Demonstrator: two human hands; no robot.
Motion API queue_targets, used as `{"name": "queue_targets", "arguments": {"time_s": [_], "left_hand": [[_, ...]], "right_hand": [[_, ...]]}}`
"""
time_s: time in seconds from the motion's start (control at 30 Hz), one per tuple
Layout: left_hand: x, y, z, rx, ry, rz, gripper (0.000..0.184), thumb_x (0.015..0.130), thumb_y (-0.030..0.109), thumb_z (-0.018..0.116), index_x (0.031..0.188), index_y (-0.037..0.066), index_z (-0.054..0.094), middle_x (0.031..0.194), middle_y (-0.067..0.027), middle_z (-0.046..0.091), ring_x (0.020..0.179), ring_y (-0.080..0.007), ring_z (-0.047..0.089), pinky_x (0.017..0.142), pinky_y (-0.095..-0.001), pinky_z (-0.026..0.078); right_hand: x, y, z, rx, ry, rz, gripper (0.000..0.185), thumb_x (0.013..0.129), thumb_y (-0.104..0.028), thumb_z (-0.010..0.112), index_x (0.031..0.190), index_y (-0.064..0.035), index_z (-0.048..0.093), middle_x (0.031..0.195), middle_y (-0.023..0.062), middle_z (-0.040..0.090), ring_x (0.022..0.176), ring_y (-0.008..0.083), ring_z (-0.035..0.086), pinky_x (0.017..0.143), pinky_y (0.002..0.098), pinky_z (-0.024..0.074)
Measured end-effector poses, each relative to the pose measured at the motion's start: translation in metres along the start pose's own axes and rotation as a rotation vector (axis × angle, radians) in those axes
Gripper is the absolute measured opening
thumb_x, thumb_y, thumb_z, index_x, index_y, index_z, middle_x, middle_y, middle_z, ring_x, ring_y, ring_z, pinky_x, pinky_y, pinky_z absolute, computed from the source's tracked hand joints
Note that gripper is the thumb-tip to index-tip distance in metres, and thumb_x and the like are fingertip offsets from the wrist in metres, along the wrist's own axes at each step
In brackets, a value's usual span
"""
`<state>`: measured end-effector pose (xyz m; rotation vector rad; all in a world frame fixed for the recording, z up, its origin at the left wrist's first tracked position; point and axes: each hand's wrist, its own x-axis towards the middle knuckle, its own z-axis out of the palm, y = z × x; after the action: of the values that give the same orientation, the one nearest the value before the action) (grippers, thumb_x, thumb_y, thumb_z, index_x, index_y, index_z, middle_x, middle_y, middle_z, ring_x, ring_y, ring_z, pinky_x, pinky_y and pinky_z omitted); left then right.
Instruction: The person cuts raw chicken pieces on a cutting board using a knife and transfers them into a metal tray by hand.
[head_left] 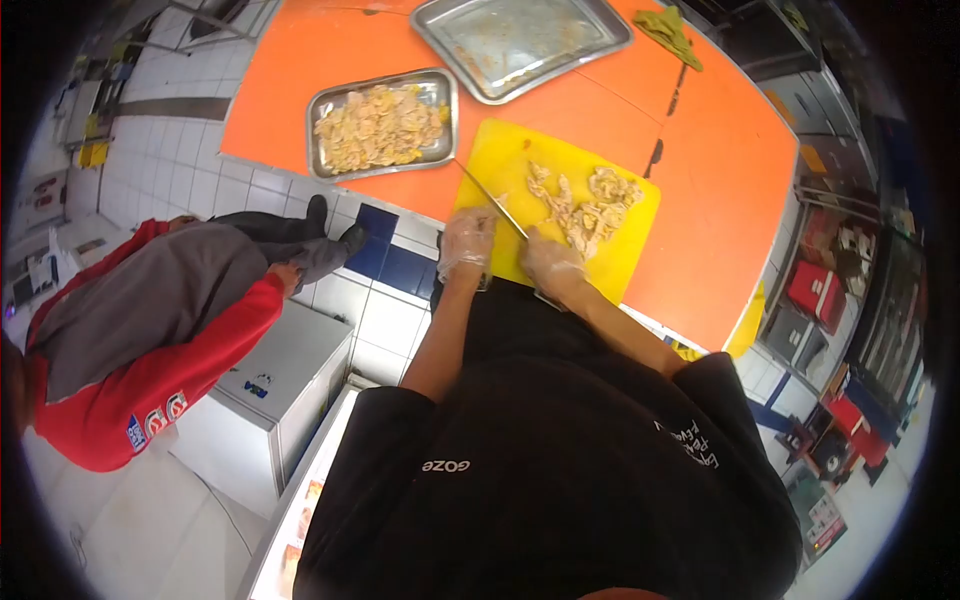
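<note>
My right hand [552,262], in a clear plastic glove, grips a knife [497,207] by its handle. The blade slants up and left over the yellow cutting board [625,262], its tip beyond the board's left edge. My left hand [467,238], also gloved, is at the board's left edge beside the blade. Its fingers are bent together; what they hold, if anything, is hidden. Pieces of cut meat [592,215], pale and yellowish like seasoned chicken, lie on the board to the right of the knife. A metal tray [452,115] full of similar pieces stands beyond my left hand.
A larger metal tray [430,22] with some residue sits at the back of the orange table [712,225]. A crumpled green cloth [668,36] lies at the far right. On the left, a person in red sleeves [215,335] stands near a white cabinet [265,385].
</note>
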<state>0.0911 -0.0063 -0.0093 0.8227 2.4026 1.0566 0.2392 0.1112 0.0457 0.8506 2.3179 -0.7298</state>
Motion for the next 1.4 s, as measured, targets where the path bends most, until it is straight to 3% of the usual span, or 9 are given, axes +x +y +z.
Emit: {"name": "queue_targets", "arguments": {"time_s": [0.2,0.4,0.47,0.6,0.67,0.9,1.17,1.3,1.4], "left_hand": [[0.002,0.018,-0.011,-0.015,-0.003,-0.126,0.014,0.095,0.02,0.074,0.1,0.007,0.077,0.1,-0.0205,0.075,0.097,-0.0427,0.071,0.084,-0.0501,0.057],[-0.001,0.01,-0.004,0.169,-0.076,0.026,0.021,0.101,0.022,0.064,0.101,0.003,0.071,0.103,-0.0236,0.071,0.102,-0.0444,0.067,0.09,-0.054,0.054],[-0.006,0.008,0.0,0.241,-0.189,0.05,0.023,0.102,0.024,0.061,0.102,0.002,0.069,0.105,-0.0231,0.07,0.103,-0.0437,0.067,0.092,-0.0547,0.053],[-0.011,0.019,-0.006,0.27,-0.212,0.072,0.02,0.101,0.022,0.064,0.105,0.003,0.07,0.108,-0.0228,0.071,0.103,-0.0433,0.068,0.091,-0.0535,0.054],[-0.009,0.028,-0.007,-0.017,0.028,-0.09,0.019,0.099,0.019,0.068,0.109,0.004,0.072,0.11,-0.0219,0.072,0.104,-0.0417,0.07,0.09,-0.052,0.056],[0.012,0.015,-0.008,0.039,-0.004,-0.089,0.021,0.096,0.016,0.07,0.115,0.009,0.074,0.111,-0.0207,0.073,0.105,-0.0413,0.07,0.09,-0.0507,0.057],[0.014,-0.001,0.008,0.025,0.191,0.078,0.013,0.095,0.014,0.073,0.105,0.007,0.078,0.098,-0.02,0.073,0.093,-0.0403,0.072,0.082,-0.0489,0.058],[0.007,0.006,0.005,0.004,0.11,-0.082,0.012,0.095,0.014,0.073,0.103,0.006,0.078,0.096,-0.0202,0.073,0.091,-0.0405,0.073,0.081,-0.0483,0.058],[0.015,-0.002,0.008,-0.04,0.169,-0.038,0.012,0.095,0.013,0.073,0.103,0.006,0.078,0.092,-0.0201,0.073,0.088,-0.0407,0.072,0.079,-0.0478,0.057]], "right_hand": [[-0.045,0.022,-0.012,0.026,-0.042,0.037,0.026,0.105,-0.017,0.049,0.124,-0.0019,0.057,0.104,0.0299,0.077,0.102,0.0474,0.076,0.089,0.0575,0.0594],[-0.05,0.034,-0.001,-0.073,-0.178,0.153,0.028,0.108,-0.025,0.048,0.125,-0.0045,0.057,0.106,0.031,0.076,0.101,0.0504,0.075,0.089,0.0607,0.058],[-0.025,0.028,0.01,-0.006,-0.004,-0.006,0.031,0.111,-0.031,0.049,0.124,-0.0025,0.052,0.098,0.0308,0.075,0.093,0.0503,0.075,0.081,0.0623,0.0578],[-0.019,0.005,-0.005,0.043,0.005,0.017,0.032,0.111,-0.031,0.047,0.126,-0.0041,0.056,0.104,0.0274,0.077,0.1,0.0496,0.075,0.087,0.0608,0.058],[-0.029,0.01,-0.016,-0.007,-0.051,0.018,0.033,0.112,-0.032,0.046,0.126,-0.0038,0.056,0.101,0.0266,0.077,0.098,0.0482,0.075,0.085,0.0602,0.058],[-0.03,0.028,0.005,-0.006,0.027,-0.014,0.035,0.113,-0.036,0.046,0.125,-0.0041,0.055,0.1,0.0287,0.076,0.095,0.0492,0.074,0.085,0.0614,0.0562],[-0.016,-0.015,0.007,0.022,-0.045,0.178,0.033,0.112,-0.032,0.043,0.128,-0.0054,0.054,0.1,0.032,0.075,0.096,0.0495,0.075,0.086,0.0615,0.0569],[-0.002,-0.016,0.026,0.009,0.053,0.099,0.035,0.112,-0.032,0.044,0.128,-0.0032,0.054,0.097,0.033,0.075,0.093,0.0512,0.075,0.084,0.0621,0.0574],[-0.015,-0.025,0.006,0.046,-0.085,0.2,0.029,0.107,-0.02,0.045,0.128,-0.0019,0.054,0.103,0.0335,0.076,0.098,0.0493,0.077,0.087,0.0598,0.0593]]}}
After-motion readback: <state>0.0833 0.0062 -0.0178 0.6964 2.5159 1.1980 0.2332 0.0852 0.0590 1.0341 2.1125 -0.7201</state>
